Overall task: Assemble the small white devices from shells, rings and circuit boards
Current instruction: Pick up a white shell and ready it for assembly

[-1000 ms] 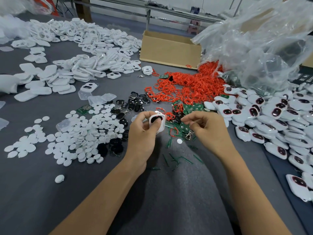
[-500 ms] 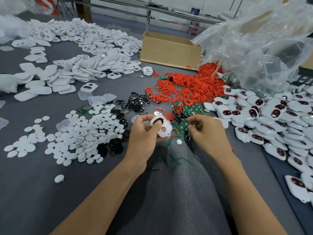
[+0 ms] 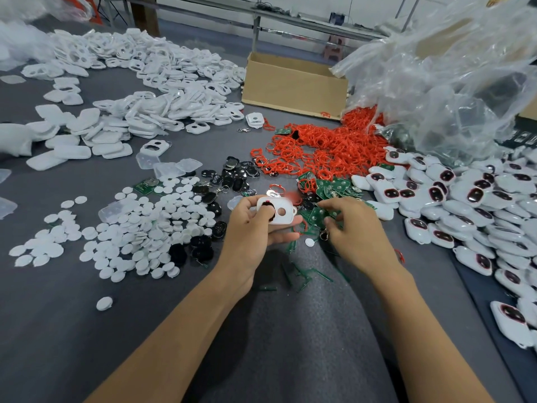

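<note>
Bright, even overhead light — soft shadow on table [image 3: 87, 330] beneath left hand [image 3: 252, 228]. Glare on clear plastic bag [image 3: 436, 82]. Wide-angle bowing at edges; far background soft.

Grey mat [image 3: 276, 359] lane between discs [image 3: 130, 237], devices [image 3: 479, 205]

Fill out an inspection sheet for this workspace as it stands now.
Surface: grey mat, largely covered by parts.
Job's things: loose shells far left; red rings centre; circuit boards beside them; assembled devices right.
Clutter: white discs, black parts, green offcuts, plastic bag, cardboard box.
Hands: left hand holds a white shell, thumb on its dark end; right hand has fingers curled over the circuit boards, grip unclear.
Cables: nothing seen.
Surroundings: metal rack behind the table.
</note>
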The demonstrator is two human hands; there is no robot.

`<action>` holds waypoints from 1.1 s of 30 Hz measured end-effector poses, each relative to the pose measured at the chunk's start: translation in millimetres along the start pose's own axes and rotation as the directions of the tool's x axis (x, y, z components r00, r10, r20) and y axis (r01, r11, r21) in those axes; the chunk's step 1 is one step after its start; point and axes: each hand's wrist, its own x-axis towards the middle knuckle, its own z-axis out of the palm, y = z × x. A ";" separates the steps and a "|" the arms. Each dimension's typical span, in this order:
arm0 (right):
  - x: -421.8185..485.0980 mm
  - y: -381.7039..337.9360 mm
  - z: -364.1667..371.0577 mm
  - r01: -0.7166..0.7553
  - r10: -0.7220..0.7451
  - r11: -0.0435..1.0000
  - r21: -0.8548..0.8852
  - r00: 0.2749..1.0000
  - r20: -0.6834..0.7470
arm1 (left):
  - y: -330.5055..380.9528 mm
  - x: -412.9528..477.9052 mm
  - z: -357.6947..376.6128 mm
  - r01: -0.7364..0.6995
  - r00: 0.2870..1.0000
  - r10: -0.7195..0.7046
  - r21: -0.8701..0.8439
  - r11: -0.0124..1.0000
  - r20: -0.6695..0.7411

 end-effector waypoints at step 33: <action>-5.4 -13.1 -20.8 -0.037 0.002 0.896 0.443 0.997 0.079 | -8.1 3.7 -1.7 -0.032 0.998 0.038 0.097 0.995 -0.059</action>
